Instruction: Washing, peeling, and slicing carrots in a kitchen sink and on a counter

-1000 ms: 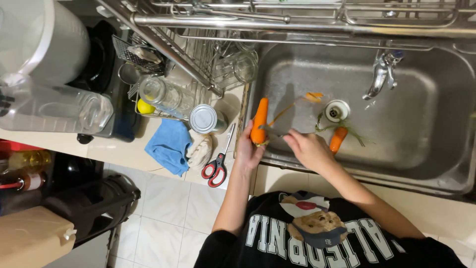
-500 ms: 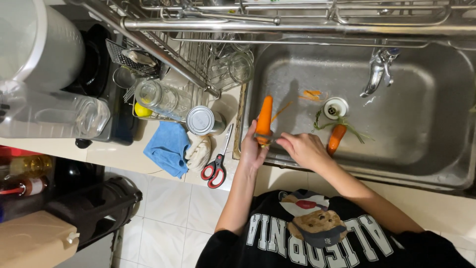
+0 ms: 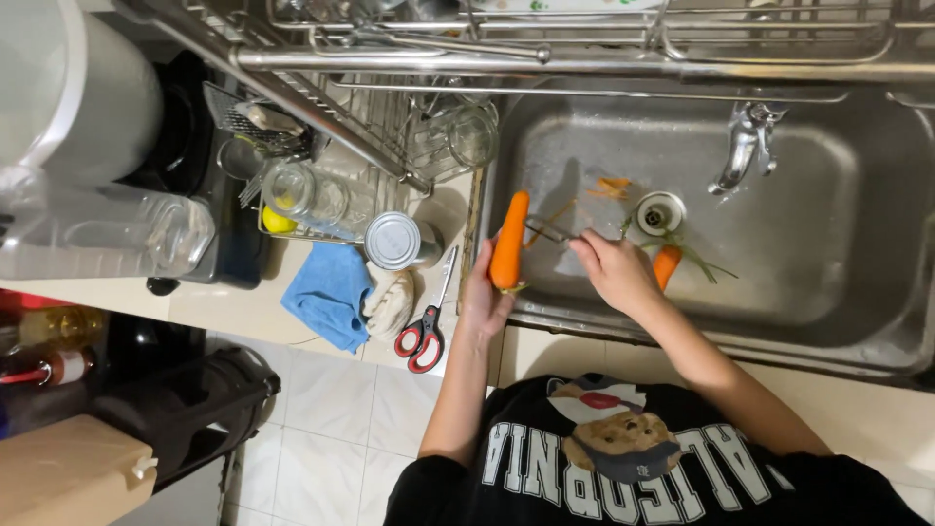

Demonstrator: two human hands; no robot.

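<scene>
I hold a carrot [image 3: 509, 251] upright in my left hand [image 3: 484, 297], fingers wrapped round its lower end, its tip pointing away from me over the near left corner of the steel sink [image 3: 828, 282]. My right hand [image 3: 616, 273] is closed on a peeler [image 3: 550, 233], whose thin metal head reaches toward the carrot's right side; whether the blade touches the carrot I cannot tell. A thin strip of peel hangs near the blade.

In the basin, a second carrot [image 3: 666, 265] lies just beside my right hand, next to the round drain [image 3: 658, 213], with green stalks trailing to the right. A few orange peelings [image 3: 614, 185] lie on the sink floor beyond the drain. The tap [image 3: 742, 146] stands over the far side.

On the counter to the left of the sink, red-handled scissors [image 3: 425, 329] lie near my left wrist. Beside them sit a crumpled pale cloth [image 3: 390, 300] and a blue cloth [image 3: 328, 292]. A tin can [image 3: 394, 241] stands just beyond them, at the edge of a wire dish rack [image 3: 390, 127] that holds glass jars [image 3: 292, 190].
</scene>
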